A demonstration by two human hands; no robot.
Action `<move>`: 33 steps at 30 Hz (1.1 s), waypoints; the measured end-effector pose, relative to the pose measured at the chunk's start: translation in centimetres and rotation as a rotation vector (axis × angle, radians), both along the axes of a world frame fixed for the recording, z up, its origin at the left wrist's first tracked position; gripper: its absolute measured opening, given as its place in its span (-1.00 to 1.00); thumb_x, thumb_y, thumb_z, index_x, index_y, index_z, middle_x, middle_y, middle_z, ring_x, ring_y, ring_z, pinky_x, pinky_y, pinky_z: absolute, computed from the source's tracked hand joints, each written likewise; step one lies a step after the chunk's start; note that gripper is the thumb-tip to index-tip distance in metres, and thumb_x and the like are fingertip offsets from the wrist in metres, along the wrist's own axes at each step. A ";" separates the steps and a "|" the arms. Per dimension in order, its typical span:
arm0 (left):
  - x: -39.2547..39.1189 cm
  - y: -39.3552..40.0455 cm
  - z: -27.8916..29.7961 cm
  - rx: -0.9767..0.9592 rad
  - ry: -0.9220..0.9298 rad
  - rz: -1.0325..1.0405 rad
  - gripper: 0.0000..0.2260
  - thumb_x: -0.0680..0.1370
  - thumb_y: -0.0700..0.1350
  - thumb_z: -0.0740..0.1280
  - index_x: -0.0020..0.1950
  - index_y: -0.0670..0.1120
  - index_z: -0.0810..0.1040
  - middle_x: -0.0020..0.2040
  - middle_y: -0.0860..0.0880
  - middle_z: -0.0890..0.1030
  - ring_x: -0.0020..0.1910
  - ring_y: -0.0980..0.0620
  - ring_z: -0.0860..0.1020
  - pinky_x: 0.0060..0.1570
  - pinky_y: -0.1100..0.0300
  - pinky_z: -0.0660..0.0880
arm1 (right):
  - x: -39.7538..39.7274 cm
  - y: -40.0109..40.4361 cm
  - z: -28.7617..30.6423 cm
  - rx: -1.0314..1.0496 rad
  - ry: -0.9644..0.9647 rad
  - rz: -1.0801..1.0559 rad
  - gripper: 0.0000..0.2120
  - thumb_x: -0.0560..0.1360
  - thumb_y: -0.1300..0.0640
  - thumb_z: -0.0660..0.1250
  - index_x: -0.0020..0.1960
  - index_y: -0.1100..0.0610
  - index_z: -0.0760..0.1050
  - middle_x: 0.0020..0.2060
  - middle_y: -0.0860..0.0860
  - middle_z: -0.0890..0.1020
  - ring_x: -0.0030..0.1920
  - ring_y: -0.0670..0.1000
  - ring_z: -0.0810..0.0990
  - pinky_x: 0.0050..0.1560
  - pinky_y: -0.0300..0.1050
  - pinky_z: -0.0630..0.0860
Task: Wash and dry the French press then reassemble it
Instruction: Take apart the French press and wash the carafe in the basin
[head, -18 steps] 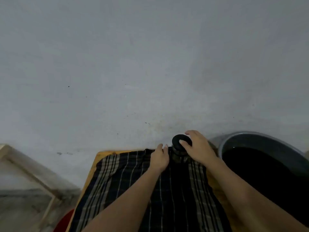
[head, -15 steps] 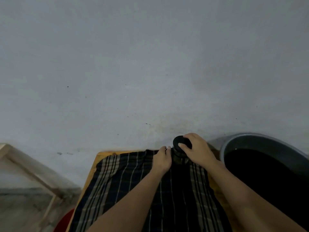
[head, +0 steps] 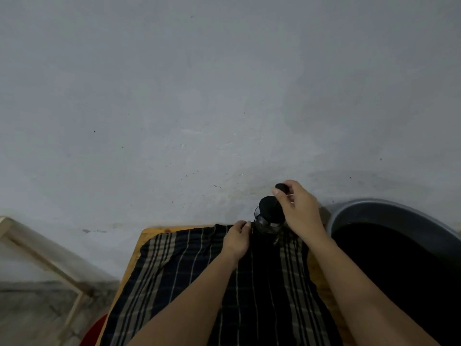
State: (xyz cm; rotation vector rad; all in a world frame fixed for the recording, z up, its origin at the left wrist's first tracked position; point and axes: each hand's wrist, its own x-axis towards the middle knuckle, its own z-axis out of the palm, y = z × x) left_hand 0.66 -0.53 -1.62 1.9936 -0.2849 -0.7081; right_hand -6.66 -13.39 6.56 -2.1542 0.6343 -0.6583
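The French press [head: 268,224] stands upright at the far edge of a dark plaid cloth [head: 189,275], its glass body showing under a black lid [head: 270,209]. My right hand [head: 298,208] pinches the small black plunger knob [head: 281,188], which is raised above the lid. My left hand [head: 237,239] rests on the cloth with its fingers curled against the left side of the press, at the handle. The plunger rod is hidden behind my right hand.
The cloth covers a small wooden table [head: 147,233] set against a grey wall [head: 199,96]. A grey basin [head: 354,211] of dark water sits at the right. A wooden frame [head: 45,255] leans at the left, and something red [head: 93,333] shows below.
My right hand has lifted from the lid, drawing the plunger knob upward. My left hand has shifted closer to the side of the press.
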 end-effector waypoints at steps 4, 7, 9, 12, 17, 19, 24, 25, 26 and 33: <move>0.0 -0.1 0.4 0.004 0.059 0.027 -0.66 0.67 0.04 0.11 0.30 -0.11 0.49 0.19 -0.13 0.58 0.16 -0.11 0.53 0.14 0.05 0.47 | -0.9 -0.2 1.9 0.071 -0.087 -0.067 -0.72 0.59 0.00 0.26 0.20 0.14 0.48 -0.06 -0.01 0.59 -0.06 -0.04 0.57 -0.11 -0.34 0.45; 0.0 -0.1 0.8 -0.003 0.077 0.029 -0.67 0.67 0.01 0.11 0.29 -0.15 0.49 0.16 -0.24 0.58 -0.12 -0.04 0.53 -0.21 0.17 0.40 | -1.5 -0.6 2.2 0.211 -0.180 -0.145 -0.74 0.59 -0.02 0.23 0.18 0.12 0.48 -0.07 0.00 0.62 -0.05 0.00 0.62 0.06 -0.01 0.60; 0.1 -0.1 0.9 -0.008 0.076 0.027 -0.66 0.67 0.00 0.11 0.29 -0.18 0.49 0.03 -0.28 0.57 -0.32 0.08 0.40 -0.40 0.23 0.30 | -2.0 -1.0 2.3 0.298 -0.191 -0.182 -0.72 0.60 -0.03 0.22 0.16 0.14 0.50 -0.11 -0.01 0.61 -0.12 -0.05 0.62 0.04 0.03 0.62; 0.2 0.0 0.6 -0.018 0.081 0.030 -0.67 0.67 -0.01 0.12 0.28 -0.19 0.49 -0.10 -0.12 0.55 -0.32 0.09 0.41 -0.37 0.23 0.33 | -3.0 -1.0 1.8 0.369 -0.057 -0.138 -0.73 0.59 -0.05 0.23 0.08 0.13 0.54 -0.16 0.00 0.62 -0.14 0.01 0.63 0.03 0.06 0.63; 0.4 0.2 0.4 -0.050 0.088 0.000 -0.67 0.67 -0.02 0.13 0.29 -0.18 0.50 0.23 -0.15 0.57 0.12 -0.03 0.52 0.06 0.17 0.42 | -4.4 2.6 -3.0 0.572 0.162 -0.065 -0.79 0.60 0.08 0.25 -0.06 0.19 0.56 -0.25 0.08 0.59 -0.29 -0.02 0.59 -0.19 -0.13 0.63; 0.5 0.2 0.3 -0.050 0.088 -0.008 -0.67 0.67 -0.01 0.13 0.31 -0.17 0.49 0.25 -0.17 0.56 0.17 -0.08 0.52 0.10 0.14 0.43 | -4.7 3.8 -5.9 0.679 0.231 -0.120 -0.76 0.60 0.07 0.25 -0.09 0.21 0.56 -0.24 0.11 0.60 -0.31 -0.01 0.60 -0.20 -0.12 0.62; 0.6 0.1 0.2 -0.020 0.121 -0.009 -0.65 0.66 0.04 0.11 0.33 -0.11 0.47 0.27 -0.21 0.54 0.30 -0.22 0.47 0.28 -0.03 0.42 | -5.6 5.9 -10.6 1.047 0.248 -0.276 -0.76 0.60 0.12 0.26 -0.15 0.26 0.48 -0.23 0.13 0.54 -0.19 0.05 0.57 -0.18 -0.13 0.60; 0.7 0.1 0.2 -0.020 0.126 -0.009 -0.65 0.66 0.05 0.12 0.33 -0.11 0.47 0.28 -0.21 0.54 0.30 -0.22 0.46 0.27 -0.03 0.42 | -5.7 6.1 -11.1 1.076 0.247 -0.294 -0.77 0.60 0.13 0.26 -0.14 0.27 0.48 -0.21 0.14 0.55 -0.17 0.06 0.58 -0.17 -0.13 0.59; 0.7 0.1 0.2 -0.022 0.130 -0.013 -0.64 0.66 0.05 0.12 0.34 -0.11 0.47 0.28 -0.20 0.54 0.30 -0.21 0.47 0.26 -0.01 0.43 | -5.8 6.4 -11.4 1.110 0.240 -0.311 -0.78 0.60 0.13 0.26 -0.11 0.29 0.49 -0.20 0.15 0.55 -0.15 0.07 0.58 -0.16 -0.13 0.59; 0.9 0.2 0.0 -0.032 0.142 -0.017 -0.63 0.66 0.06 0.12 0.38 -0.09 0.44 0.31 -0.16 0.51 0.27 -0.14 0.47 0.15 0.07 0.37 | -6.4 7.0 -11.6 1.196 0.200 -0.342 -0.82 0.62 0.21 0.21 0.16 0.29 0.40 -0.07 0.22 0.55 0.02 0.15 0.59 0.03 -0.08 0.56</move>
